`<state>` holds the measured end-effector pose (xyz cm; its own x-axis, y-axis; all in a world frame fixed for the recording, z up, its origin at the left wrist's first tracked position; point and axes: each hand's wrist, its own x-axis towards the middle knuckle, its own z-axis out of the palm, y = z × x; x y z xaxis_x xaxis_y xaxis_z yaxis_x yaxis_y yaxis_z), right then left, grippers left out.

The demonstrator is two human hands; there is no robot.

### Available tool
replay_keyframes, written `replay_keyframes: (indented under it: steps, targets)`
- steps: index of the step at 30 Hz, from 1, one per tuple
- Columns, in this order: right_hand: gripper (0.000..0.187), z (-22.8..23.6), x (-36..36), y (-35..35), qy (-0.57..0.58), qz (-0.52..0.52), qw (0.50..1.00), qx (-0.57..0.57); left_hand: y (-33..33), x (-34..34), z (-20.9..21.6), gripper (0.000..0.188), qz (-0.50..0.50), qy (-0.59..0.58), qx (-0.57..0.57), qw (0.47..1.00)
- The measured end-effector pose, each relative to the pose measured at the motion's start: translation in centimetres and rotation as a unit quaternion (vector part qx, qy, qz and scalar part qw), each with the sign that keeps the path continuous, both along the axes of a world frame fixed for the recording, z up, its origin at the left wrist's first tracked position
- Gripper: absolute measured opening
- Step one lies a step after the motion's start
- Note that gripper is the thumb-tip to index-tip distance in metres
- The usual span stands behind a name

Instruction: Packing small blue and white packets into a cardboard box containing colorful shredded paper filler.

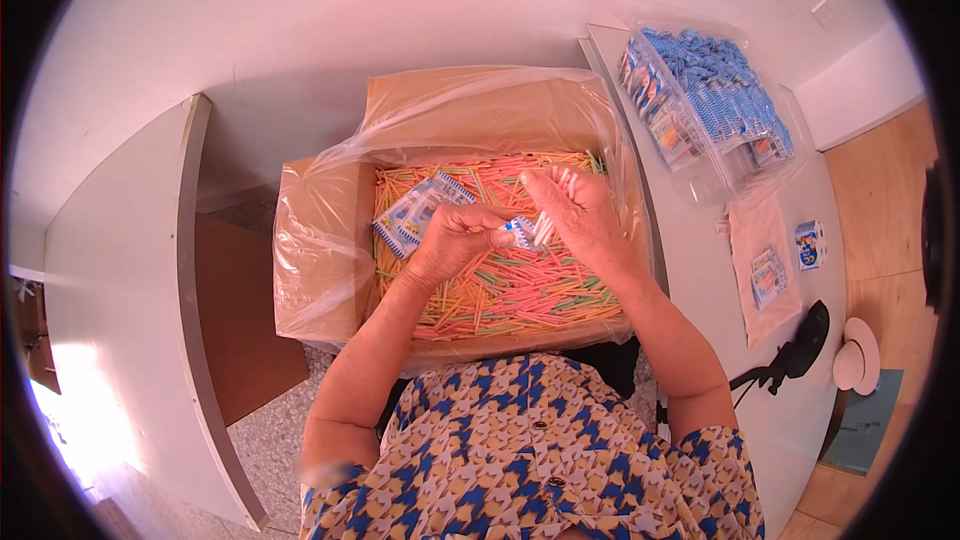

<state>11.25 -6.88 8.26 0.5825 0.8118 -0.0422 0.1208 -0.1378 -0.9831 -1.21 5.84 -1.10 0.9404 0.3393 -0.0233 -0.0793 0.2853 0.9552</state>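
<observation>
A cardboard box (322, 258) lined with clear plastic stands in front of me, filled with thin pink, orange, yellow and green sticks (500, 302). Over it, my left hand (448, 243) pinches a small blue-and-white packet (520, 232) between thumb and fingers. My right hand (580, 218) is closed around several pale sticks (543, 228); their lower ends meet the packet's edge. Whether they are inside its mouth I cannot tell. Several flat packets (412, 216) with blue striped ends lie on the loose sticks, beside my left hand.
On the right-hand table, a clear plastic bin (690, 155) holds many blue-striped packets. Nearer lie a pink cloth (758, 312) with packets (768, 278), a small blue box (810, 245) and a black object (800, 345). A pale table (120, 270) stands at left.
</observation>
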Motion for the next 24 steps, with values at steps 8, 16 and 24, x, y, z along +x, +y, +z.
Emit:
replay_keyframes:
  steps: [8, 16, 24]
  targets:
    - [0.038, -0.4, -0.7, 0.7, -0.192, 0.045, 0.980, -0.017, 0.1, -0.1, -0.4, 0.010, -0.010, 0.015, -0.006, 1.000]
    - [0.028, -0.1, -0.7, 1.0, -0.341, 0.069, 0.935, 0.073, 0.3, 0.0, -0.7, 0.011, 0.021, -0.013, 0.010, 1.000]
    - [0.026, 0.4, -1.2, 1.0, -0.178, 0.052, 0.980, 0.068, 0.3, 0.3, -1.5, 0.010, 0.050, -0.011, 0.021, 0.998]
